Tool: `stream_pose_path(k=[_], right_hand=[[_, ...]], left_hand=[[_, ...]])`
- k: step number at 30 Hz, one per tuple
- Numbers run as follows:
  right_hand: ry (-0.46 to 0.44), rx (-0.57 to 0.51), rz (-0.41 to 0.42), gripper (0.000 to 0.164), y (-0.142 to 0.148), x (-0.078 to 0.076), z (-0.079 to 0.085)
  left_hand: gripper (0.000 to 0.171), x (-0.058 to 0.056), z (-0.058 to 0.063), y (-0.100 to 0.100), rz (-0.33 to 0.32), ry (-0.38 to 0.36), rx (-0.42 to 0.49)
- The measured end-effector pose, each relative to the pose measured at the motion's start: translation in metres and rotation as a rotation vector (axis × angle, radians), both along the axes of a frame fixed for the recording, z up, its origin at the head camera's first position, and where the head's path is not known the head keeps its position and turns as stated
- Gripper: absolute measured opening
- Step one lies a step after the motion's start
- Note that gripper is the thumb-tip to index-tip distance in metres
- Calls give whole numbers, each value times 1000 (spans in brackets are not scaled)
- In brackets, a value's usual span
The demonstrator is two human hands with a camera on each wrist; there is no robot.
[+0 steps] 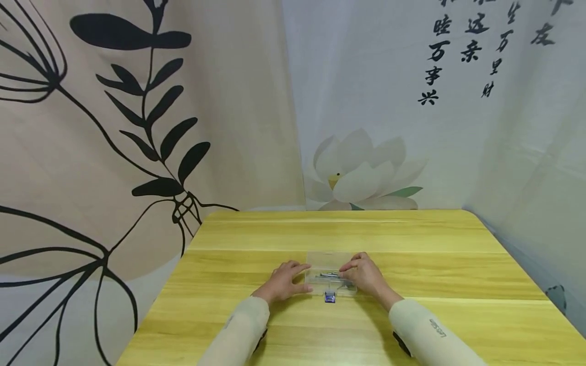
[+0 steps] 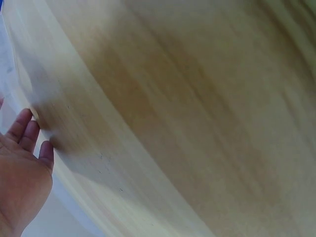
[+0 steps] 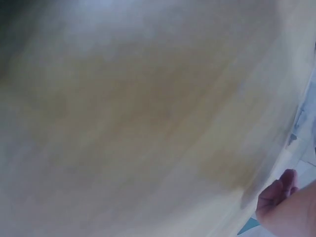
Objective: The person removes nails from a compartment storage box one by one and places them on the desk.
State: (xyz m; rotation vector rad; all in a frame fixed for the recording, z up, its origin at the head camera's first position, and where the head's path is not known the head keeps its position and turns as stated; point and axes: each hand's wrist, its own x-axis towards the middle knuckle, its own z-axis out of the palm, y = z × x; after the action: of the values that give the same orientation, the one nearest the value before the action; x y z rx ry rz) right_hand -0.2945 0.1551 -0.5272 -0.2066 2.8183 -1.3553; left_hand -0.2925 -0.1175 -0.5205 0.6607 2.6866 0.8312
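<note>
A clear plastic box lies on the table with its clear lid tipped back. Several thin silver metal pieces show inside it. At the front edge is a small blue-purple square piece with a silver border. My left hand rests at the box's left side, thumb and forefinger spread along it, fingers relaxed. From the right, my right hand reaches over the box, thumb and fingertips pinched together at the end of a metal piece. Both wrist views show only part of the left hand and right hand.
The wooden table has rounded far corners. Behind it hangs a printed cloth with dark plants, a lotus and writing. Pale sleeves cover both forearms.
</note>
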Motion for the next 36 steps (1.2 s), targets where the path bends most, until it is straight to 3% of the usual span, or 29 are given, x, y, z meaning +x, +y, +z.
stream_pose_path(k=[9,14,17,23,31,36], right_hand=[[27,6,15,9,0,3,-7],[177,108,59,5,1,-1,-12],[260,114,124,9,0,-6,-12],[218,41,252,10,-3,-13,-10],[130,44,276,7,-4,-16,-8],[174,68,290,3,-6,-18,-8]], left_hand=[[69,7,0,1,9,-3,-2],[68,7,0,2,10,4,-10],[67,7,2,3,18,9,-3],[68,5,3,3,19,14,2],[69,2,-1,3,21,27,-16],[69,2,-3,3,24,12,-6]])
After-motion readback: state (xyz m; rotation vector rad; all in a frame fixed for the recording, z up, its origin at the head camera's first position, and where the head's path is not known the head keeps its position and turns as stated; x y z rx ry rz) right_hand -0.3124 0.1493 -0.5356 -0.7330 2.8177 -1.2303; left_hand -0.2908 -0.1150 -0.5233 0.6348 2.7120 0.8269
